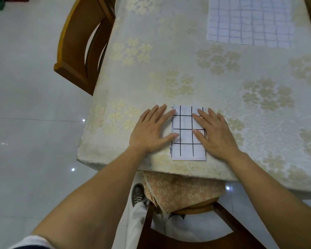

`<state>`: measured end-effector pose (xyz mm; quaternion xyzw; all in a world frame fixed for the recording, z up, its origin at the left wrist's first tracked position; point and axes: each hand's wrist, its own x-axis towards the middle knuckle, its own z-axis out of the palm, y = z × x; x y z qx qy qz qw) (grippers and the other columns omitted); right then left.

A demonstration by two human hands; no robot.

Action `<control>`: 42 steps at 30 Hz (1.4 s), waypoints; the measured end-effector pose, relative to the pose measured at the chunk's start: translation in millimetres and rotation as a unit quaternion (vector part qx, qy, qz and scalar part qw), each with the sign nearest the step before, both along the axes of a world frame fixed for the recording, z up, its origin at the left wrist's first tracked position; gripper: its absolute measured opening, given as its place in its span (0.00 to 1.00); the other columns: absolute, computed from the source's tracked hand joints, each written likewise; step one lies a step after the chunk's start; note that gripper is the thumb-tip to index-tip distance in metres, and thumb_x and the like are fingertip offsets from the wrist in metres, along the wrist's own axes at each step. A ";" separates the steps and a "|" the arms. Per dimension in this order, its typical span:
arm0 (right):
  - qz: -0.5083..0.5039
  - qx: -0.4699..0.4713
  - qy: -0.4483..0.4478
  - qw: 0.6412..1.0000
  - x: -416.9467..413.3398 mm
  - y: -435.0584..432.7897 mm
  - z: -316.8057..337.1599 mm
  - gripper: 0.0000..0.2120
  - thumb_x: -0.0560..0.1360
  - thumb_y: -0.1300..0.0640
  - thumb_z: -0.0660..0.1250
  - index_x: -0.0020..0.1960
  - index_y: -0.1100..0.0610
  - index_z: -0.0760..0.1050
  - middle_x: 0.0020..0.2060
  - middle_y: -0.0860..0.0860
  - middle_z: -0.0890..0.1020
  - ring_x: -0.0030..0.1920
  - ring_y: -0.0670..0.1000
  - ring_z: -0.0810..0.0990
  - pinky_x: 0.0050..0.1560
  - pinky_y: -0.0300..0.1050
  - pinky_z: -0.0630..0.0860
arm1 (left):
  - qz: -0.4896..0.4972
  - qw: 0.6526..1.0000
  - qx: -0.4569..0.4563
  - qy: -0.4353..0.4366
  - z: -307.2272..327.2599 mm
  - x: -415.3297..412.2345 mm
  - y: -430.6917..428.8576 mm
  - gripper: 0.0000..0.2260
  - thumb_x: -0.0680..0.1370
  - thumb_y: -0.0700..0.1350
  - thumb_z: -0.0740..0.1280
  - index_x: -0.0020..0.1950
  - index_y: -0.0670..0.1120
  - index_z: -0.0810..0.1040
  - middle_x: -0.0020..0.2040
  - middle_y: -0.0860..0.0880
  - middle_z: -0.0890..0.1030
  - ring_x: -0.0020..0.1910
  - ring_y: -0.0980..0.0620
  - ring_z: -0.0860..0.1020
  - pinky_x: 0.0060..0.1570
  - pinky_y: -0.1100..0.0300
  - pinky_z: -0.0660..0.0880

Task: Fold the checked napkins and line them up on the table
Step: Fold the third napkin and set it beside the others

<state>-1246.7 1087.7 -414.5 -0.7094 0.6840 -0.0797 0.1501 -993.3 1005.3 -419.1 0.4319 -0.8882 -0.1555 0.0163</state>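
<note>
Head view: your left hand [151, 130] and right hand [214, 133], fingers straight, press the folded black-checked napkin [186, 137]; unfolded blue-checked napkin [250, 20] lies well apart.

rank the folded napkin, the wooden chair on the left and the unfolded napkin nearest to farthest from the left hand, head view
1. folded napkin, touched by the left hand, near edge.
2. wooden chair, left of the table.
3. unfolded napkin, far right on the table.
</note>
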 end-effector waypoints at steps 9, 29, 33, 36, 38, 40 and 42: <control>-0.021 -0.007 0.027 0.999 1.3 1.0 -8.7 0.29 0.83 0.37 0.48 0.81 0.46 0.56 0.81 0.45 0.56 0.81 0.50 0.49 0.80 0.55 0.48 | -0.009 0.999 -0.032 -0.018 -3.9 -0.8 -0.5 0.35 0.78 0.75 0.52 0.82 0.63 0.53 0.85 0.54 0.51 0.84 0.50 0.44 0.81 0.46 0.46; 0.114 0.139 0.047 0.983 -38.4 -25.5 23.3 0.66 0.60 0.19 0.65 0.81 0.46 0.33 0.80 0.42 0.34 0.78 0.50 0.28 0.79 0.56 0.35 | -0.001 0.999 -0.031 -0.034 -3.1 -2.7 -1.4 0.41 0.76 0.76 0.53 0.84 0.57 0.51 0.85 0.55 0.51 0.84 0.51 0.45 0.82 0.48 0.43; 0.101 0.127 -0.011 0.987 -24.0 -7.4 32.9 0.58 0.66 0.32 0.74 0.81 0.42 0.40 0.78 0.43 0.43 0.74 0.38 0.31 0.75 0.42 0.31 | 0.000 0.999 -0.033 -0.037 -3.8 -3.3 -1.3 0.41 0.76 0.76 0.53 0.84 0.57 0.50 0.85 0.55 0.50 0.84 0.51 0.44 0.82 0.49 0.43; 0.074 0.155 -0.056 0.984 -27.9 4.3 30.4 0.61 0.63 0.30 0.75 0.81 0.41 0.39 0.79 0.41 0.40 0.70 0.30 0.24 0.76 0.43 0.31 | -0.001 0.999 -0.031 -0.037 -3.7 -2.3 -1.8 0.41 0.76 0.76 0.52 0.84 0.58 0.50 0.85 0.55 0.50 0.84 0.51 0.44 0.82 0.49 0.43; 0.101 0.149 -0.025 0.983 -30.3 4.5 25.9 0.66 0.59 0.22 0.70 0.82 0.44 0.36 0.80 0.40 0.37 0.76 0.38 0.28 0.80 0.52 0.36 | -0.003 0.999 -0.028 -0.041 -3.4 -3.4 -1.9 0.41 0.76 0.77 0.52 0.84 0.58 0.50 0.85 0.55 0.50 0.84 0.51 0.44 0.81 0.49 0.42; 0.112 0.140 0.014 0.984 -31.1 4.4 22.4 0.67 0.58 0.16 0.64 0.82 0.47 0.35 0.80 0.42 0.36 0.78 0.44 0.30 0.80 0.55 0.38 | -0.008 0.999 -0.022 -0.042 -3.4 -4.5 -2.1 0.41 0.76 0.77 0.52 0.84 0.58 0.49 0.85 0.55 0.49 0.83 0.51 0.42 0.82 0.48 0.42; 0.120 0.132 0.040 0.983 -30.0 5.9 21.0 0.67 0.58 0.14 0.60 0.82 0.48 0.35 0.80 0.43 0.34 0.78 0.46 0.30 0.80 0.56 0.39 | 0.014 1.000 -0.004 -0.004 -0.5 -5.1 1.4 0.41 0.77 0.75 0.52 0.85 0.56 0.49 0.85 0.53 0.47 0.83 0.51 0.41 0.81 0.46 0.42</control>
